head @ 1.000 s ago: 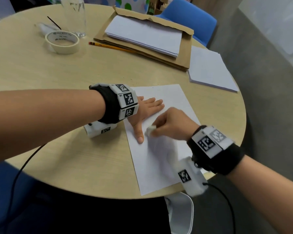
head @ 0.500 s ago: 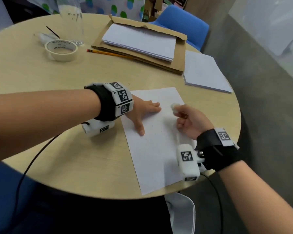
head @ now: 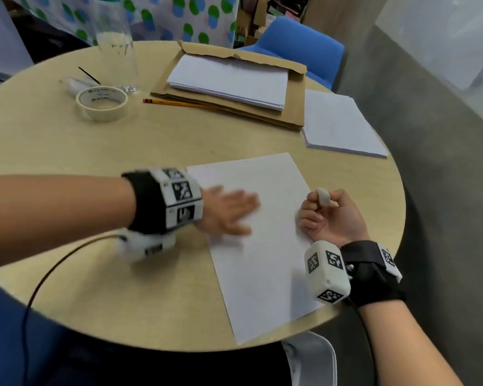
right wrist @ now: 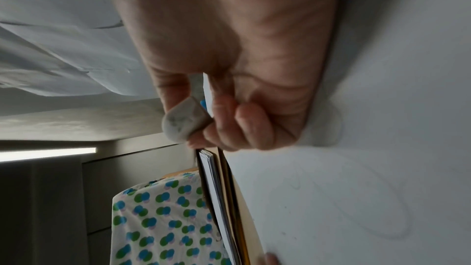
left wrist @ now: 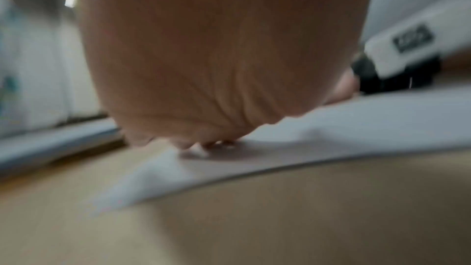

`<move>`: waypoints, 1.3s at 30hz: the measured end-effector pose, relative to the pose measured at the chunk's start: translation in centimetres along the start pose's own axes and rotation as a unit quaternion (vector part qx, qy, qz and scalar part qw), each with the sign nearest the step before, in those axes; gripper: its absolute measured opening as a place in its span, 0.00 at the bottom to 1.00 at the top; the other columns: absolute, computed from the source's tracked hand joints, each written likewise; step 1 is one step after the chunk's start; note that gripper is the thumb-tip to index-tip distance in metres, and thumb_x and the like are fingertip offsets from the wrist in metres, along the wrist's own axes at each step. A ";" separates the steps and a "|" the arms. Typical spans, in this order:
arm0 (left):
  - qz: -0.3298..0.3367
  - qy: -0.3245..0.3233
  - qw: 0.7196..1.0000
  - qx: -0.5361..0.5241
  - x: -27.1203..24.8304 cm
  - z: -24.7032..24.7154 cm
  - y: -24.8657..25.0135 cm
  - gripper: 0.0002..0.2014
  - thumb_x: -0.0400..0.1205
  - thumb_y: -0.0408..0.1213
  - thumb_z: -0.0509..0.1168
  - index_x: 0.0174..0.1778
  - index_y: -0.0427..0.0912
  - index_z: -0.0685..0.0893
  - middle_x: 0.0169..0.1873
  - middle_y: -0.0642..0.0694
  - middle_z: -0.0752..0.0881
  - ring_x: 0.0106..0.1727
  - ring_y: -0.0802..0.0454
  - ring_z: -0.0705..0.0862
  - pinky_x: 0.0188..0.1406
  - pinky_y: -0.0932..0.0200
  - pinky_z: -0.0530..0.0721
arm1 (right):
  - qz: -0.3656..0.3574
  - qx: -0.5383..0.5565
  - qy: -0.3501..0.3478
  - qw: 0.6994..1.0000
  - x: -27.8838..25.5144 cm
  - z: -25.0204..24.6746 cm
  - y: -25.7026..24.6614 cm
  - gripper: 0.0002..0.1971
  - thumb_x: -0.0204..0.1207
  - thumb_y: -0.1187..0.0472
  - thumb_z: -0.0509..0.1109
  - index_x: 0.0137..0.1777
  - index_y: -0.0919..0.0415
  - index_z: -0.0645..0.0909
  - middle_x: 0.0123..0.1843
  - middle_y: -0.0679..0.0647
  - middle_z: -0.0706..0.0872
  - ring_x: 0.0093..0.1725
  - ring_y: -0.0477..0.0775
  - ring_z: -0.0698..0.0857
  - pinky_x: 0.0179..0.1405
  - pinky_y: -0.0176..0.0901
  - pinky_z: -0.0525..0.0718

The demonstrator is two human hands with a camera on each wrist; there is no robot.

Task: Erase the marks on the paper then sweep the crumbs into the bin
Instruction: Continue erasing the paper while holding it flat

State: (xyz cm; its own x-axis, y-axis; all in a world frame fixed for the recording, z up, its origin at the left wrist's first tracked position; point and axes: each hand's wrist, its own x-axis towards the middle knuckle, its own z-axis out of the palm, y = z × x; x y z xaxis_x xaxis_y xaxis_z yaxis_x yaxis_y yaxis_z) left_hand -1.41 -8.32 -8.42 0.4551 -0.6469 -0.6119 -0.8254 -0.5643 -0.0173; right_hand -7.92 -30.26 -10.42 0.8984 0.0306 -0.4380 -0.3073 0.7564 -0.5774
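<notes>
A white sheet of paper (head: 265, 246) lies near the front edge of the round wooden table (head: 95, 288). My left hand (head: 229, 213) lies flat on the sheet's left part, fingers straight, blurred by motion. At the sheet's right edge my right hand (head: 329, 215) rests on its side, palm turned up. It pinches a small white eraser (head: 323, 196) off the paper. In the right wrist view the eraser (right wrist: 182, 121) shows grey smudges, and faint pencil traces remain on the paper (right wrist: 369, 198). A white bin (head: 313, 358) sits below the table's front edge.
At the back lie a cardboard folder (head: 290, 107) with a paper stack (head: 229, 82), a pencil (head: 179, 103), a tape roll (head: 102, 103) and a clear glass (head: 115, 45). Another paper stack (head: 343, 126) sits at the right edge. A blue chair (head: 301, 48) stands behind.
My right hand stopped rubbing, lifted the eraser off the sheet and moved to the paper's right edge, turning palm up. My left hand slides across the paper, now blurred.
</notes>
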 end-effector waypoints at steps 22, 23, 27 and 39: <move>-0.061 0.108 0.987 -0.101 0.9 -3.7 -1.7 0.35 0.85 0.58 0.39 0.81 0.43 0.32 0.80 0.47 0.28 0.83 0.49 0.34 0.81 0.47 0.37 | -0.020 0.015 -0.002 1.000 0.1 -0.5 0.2 0.17 0.33 0.65 0.77 0.25 0.63 0.77 0.24 0.51 0.70 0.17 0.47 0.66 0.17 0.34 0.65; -0.013 0.084 0.992 -0.090 0.4 -3.2 -0.2 0.35 0.85 0.57 0.39 0.81 0.45 0.31 0.80 0.48 0.28 0.83 0.50 0.34 0.81 0.47 0.37 | -0.021 0.015 -0.001 1.000 0.1 -0.4 0.3 0.18 0.33 0.65 0.77 0.25 0.63 0.77 0.24 0.51 0.70 0.18 0.47 0.66 0.17 0.34 0.65; 0.062 -0.047 0.996 -0.052 -0.7 -0.4 1.0 0.32 0.86 0.55 0.38 0.79 0.48 0.28 0.80 0.51 0.29 0.82 0.53 0.33 0.80 0.47 0.35 | -0.027 0.015 0.003 1.000 -0.1 -0.3 0.4 0.19 0.30 0.64 0.78 0.25 0.62 0.77 0.24 0.50 0.70 0.17 0.47 0.66 0.17 0.33 0.66; 0.097 -0.031 0.994 -0.039 -2.4 -0.9 -1.3 0.31 0.82 0.59 0.36 0.77 0.60 0.29 0.79 0.54 0.26 0.80 0.57 0.31 0.78 0.50 0.32 | -0.036 -0.004 0.006 0.999 0.2 -0.6 0.4 0.18 0.33 0.63 0.78 0.26 0.61 0.77 0.24 0.50 0.70 0.18 0.46 0.66 0.16 0.34 0.68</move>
State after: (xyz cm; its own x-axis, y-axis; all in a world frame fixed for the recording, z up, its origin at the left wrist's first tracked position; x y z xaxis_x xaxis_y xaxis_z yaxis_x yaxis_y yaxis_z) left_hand -1.18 -6.46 -6.24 0.2667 -0.7158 -0.6453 -0.8659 -0.4720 0.1658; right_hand -8.01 -30.29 -11.15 0.9149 -0.0315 -0.4025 -0.2440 0.7513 -0.6132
